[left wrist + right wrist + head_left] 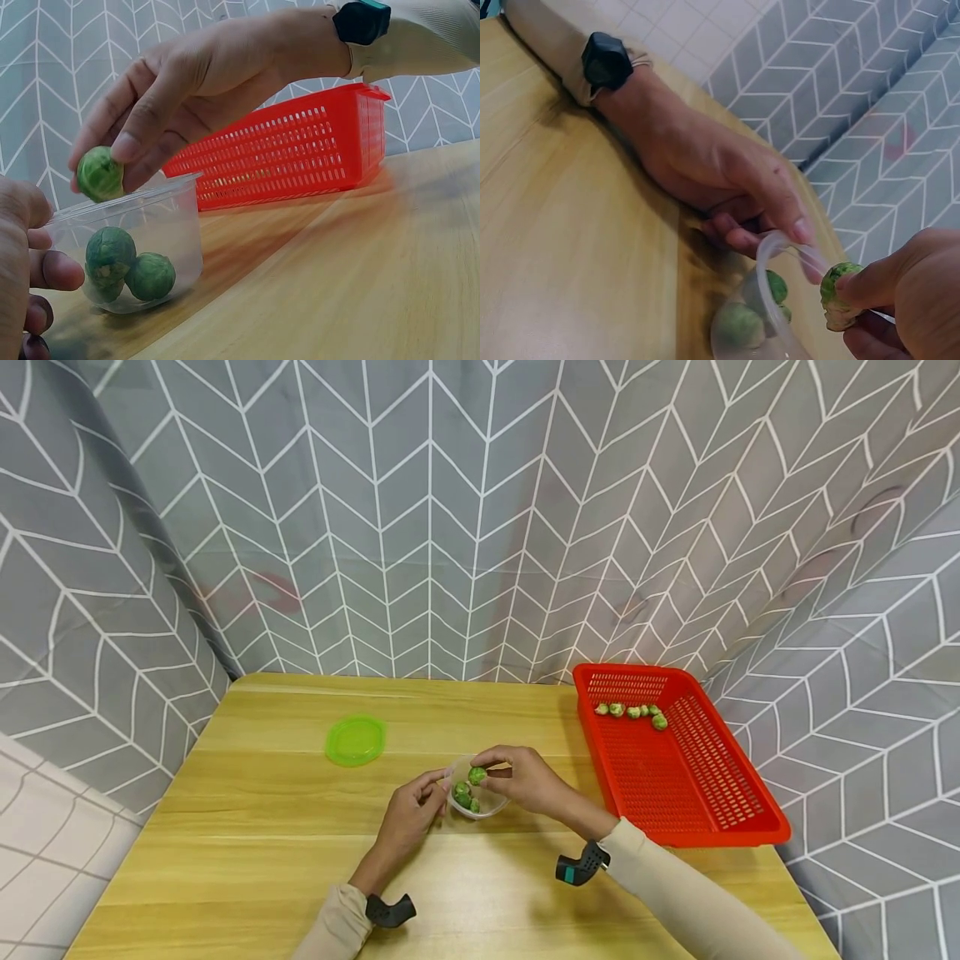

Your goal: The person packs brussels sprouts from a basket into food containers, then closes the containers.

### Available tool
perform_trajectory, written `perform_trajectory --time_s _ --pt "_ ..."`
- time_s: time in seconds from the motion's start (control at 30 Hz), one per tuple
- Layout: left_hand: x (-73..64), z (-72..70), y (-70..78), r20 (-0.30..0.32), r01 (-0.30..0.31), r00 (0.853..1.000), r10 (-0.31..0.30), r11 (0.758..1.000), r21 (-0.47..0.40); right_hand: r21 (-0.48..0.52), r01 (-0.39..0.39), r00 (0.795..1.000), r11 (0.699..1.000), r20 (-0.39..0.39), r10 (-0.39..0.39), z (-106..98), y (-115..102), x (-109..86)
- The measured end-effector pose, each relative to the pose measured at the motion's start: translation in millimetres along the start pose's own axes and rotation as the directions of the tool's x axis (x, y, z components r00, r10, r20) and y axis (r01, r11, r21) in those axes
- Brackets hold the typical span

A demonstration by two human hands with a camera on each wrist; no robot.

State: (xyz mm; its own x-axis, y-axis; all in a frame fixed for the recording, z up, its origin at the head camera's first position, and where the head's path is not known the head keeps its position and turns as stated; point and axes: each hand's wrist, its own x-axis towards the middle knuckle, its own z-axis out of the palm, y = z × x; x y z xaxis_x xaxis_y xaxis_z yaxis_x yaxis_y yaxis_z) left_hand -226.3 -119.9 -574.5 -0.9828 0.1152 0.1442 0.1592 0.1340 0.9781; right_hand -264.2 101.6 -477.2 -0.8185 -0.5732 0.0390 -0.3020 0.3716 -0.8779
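Observation:
My right hand [528,781] pinches a green Brussels sprout [100,174] between thumb and fingers, just above the rim of a clear round plastic container [184,229]. On the container's left side, my left hand [407,814] holds the rim, its thumb and fingertips at the edge in the right wrist view. Inside the tub a few Brussels sprouts [151,276] rest against each other on the bottom. More of the held sprout's paler cut end shows in the right wrist view. The container stands upright on the table.
To the right is a red perforated basket [652,793], with several Brussels sprouts [633,712] at its far end. A green lid [356,741] lies flat at the back left of the wooden table [262,827]. Patterned grey curtains [450,527] hang behind.

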Motion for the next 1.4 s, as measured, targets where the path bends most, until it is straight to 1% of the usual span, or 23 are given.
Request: perform_trajectory --time_s 0.17,0.3,0.47,0.67,0.77,0.9,1.17,1.27,1.4 --pt "0.1 -0.2 -0.6 0.009 -0.003 1.000 0.003 1.000 -0.006 -0.058 0.009 1.000 0.998 0.018 -0.008 5.8 0.4 -0.5" --pt "0.2 -0.2 -0.7 0.011 -0.013 1.000 0.013 1.000 -0.003 -0.123 0.037 0.999 0.992 0.018 -0.035 8.7 1.1 -0.2" --pt "0.2 -0.7 -0.9 0.004 -0.018 1.000 0.018 1.000 0.009 -0.190 0.026 0.999 0.981 0.025 -0.022 11.3 1.5 1.0" --pt "0.6 -0.7 -1.7 0.006 -0.016 1.000 0.016 1.000 0.008 -0.323 0.021 0.999 0.946 0.042 -0.008 14.3 -0.9 0.1" --pt "0.5 -0.7 -1.1 0.009 -0.014 1.000 0.014 1.000 0.004 -0.356 0.026 0.999 0.934 0.046 -0.010 14.9 -1.5 0.1" --pt "0.6 -0.6 -0.5 0.008 -0.016 1.000 0.016 1.000 0.006 -0.365 0.036 0.999 0.930 0.046 -0.021 14.8 -1.3 0.0" --pt "1.1 -0.4 -2.0 0.004 -0.015 1.000 0.015 1.000 0.021 -0.341 0.047 0.998 0.939 0.048 -0.033 13.8 0.8 -0.8" --pt "1.2 -0.6 -2.2 0.005 -0.013 1.000 0.013 1.000 0.025 -0.327 0.040 0.999 0.944 0.044 -0.028 13.1 0.5 -1.3" --pt "0.7 -0.8 -1.8 0.004 0.000 1.000 0.000 1.000 0.028 -0.281 0.033 0.999 0.959 0.033 -0.025 11.0 -0.7 -1.8"
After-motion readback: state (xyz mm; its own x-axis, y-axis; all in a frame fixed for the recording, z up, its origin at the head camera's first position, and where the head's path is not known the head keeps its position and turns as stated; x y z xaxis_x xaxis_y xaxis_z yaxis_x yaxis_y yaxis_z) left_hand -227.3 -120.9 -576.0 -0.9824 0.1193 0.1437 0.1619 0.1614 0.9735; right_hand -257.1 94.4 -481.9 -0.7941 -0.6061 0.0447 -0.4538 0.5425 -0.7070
